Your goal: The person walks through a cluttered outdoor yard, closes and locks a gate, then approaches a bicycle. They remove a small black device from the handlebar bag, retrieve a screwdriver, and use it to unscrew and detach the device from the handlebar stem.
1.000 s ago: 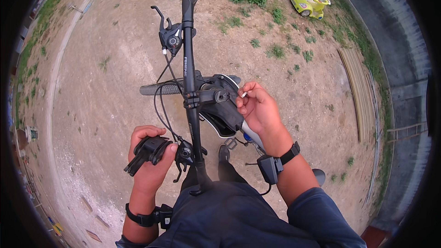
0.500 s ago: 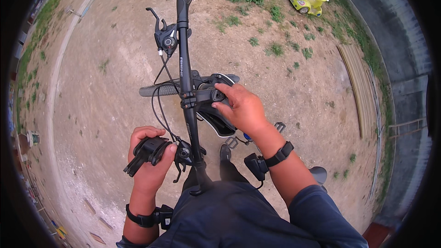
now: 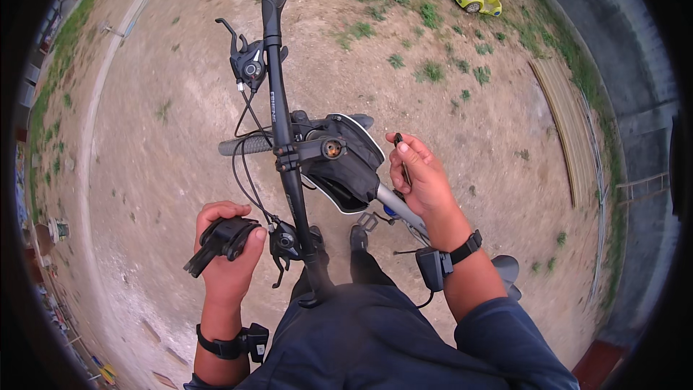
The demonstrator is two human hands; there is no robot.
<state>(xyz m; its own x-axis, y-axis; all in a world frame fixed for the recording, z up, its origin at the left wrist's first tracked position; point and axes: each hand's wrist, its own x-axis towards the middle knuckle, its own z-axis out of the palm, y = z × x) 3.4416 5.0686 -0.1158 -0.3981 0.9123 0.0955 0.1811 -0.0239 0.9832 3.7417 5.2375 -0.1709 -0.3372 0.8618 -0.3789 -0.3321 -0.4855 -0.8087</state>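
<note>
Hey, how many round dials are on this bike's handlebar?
2. The upper dial sits toward the far grip; the lower dial is beside the left hand. Neither is hidden.

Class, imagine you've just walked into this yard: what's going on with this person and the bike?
A person stands over a bicycle's black handlebar. Their left hand grips a black plastic part, left of the bar. Their right hand pinches a small dark piece, held apart from the stem. The stem's round top is uncovered, showing orange-brown inside. A black bag sits on the frame just behind the stem.
</note>
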